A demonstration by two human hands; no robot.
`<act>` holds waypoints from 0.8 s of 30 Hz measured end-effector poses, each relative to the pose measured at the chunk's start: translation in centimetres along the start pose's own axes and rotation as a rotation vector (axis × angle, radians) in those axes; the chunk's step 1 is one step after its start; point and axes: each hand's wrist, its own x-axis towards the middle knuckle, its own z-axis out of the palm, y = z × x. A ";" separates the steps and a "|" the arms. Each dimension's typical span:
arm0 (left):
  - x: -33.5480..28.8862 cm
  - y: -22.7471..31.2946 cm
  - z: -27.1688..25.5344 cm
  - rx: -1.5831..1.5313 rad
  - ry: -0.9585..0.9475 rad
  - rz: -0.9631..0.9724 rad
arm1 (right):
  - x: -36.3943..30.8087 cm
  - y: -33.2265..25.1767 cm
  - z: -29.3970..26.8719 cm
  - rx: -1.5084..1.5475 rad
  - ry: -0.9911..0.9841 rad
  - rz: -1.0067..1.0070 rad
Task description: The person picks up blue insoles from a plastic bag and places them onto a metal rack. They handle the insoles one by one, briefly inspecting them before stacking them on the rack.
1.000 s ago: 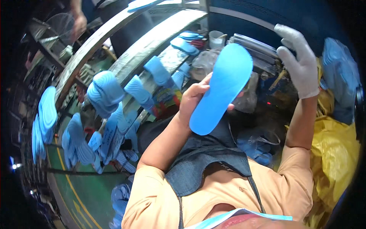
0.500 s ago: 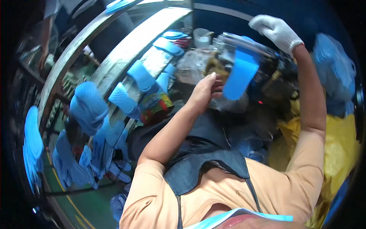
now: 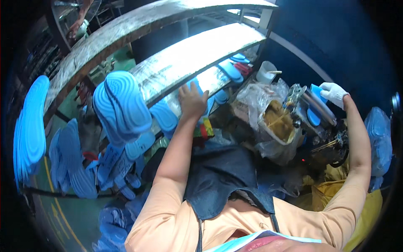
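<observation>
Roller: the metal roller is my landmark. A blue insole shows on its near side and more blue on its far side; I judge it one piece, its middle hidden from me.
Insole axis: I read the long way as running across the roller, not along it.
Gloved hand: the right hand is at the roller's far side, right beside the far blue part, so it is the nearer hand. I cannot tell from my feed whether its fingers pinch the insole.
Bare hand: the left hand is well left of the roller, fingers apart, clasping nothing I can see. It is among stacked insoles; fingertip contact I cannot confirm.
Tub: just left of the roller I see a tub of brown paste.
Writing: far left of the roller, hanging insoles carry dark marks, which I leave uncopied. Left of it, a colourful printed packet is too small for me to read.
</observation>
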 end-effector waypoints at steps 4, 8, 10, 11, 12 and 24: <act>-0.2 -1.1 0.6 0.010 -0.067 -0.036 | 1.3 -3.5 -3.1 -0.105 0.323 -0.075; -0.4 -0.9 0.1 0.047 -0.107 -0.041 | 4.2 -5.4 -7.5 -0.029 0.497 -0.160; -0.1 -0.5 -0.8 0.038 -0.162 -0.075 | 6.5 -7.6 -9.7 0.447 0.531 -0.317; 0.0 -0.5 -1.2 0.050 -0.208 -0.109 | 7.2 -10.4 -10.6 0.504 0.600 -0.291; 0.2 -0.5 -1.4 0.055 -0.206 -0.116 | 7.9 -12.9 -11.2 0.560 0.671 -0.262; 0.4 -1.1 0.2 0.069 -0.304 -0.160 | 25.6 -22.6 -14.0 0.811 0.561 0.233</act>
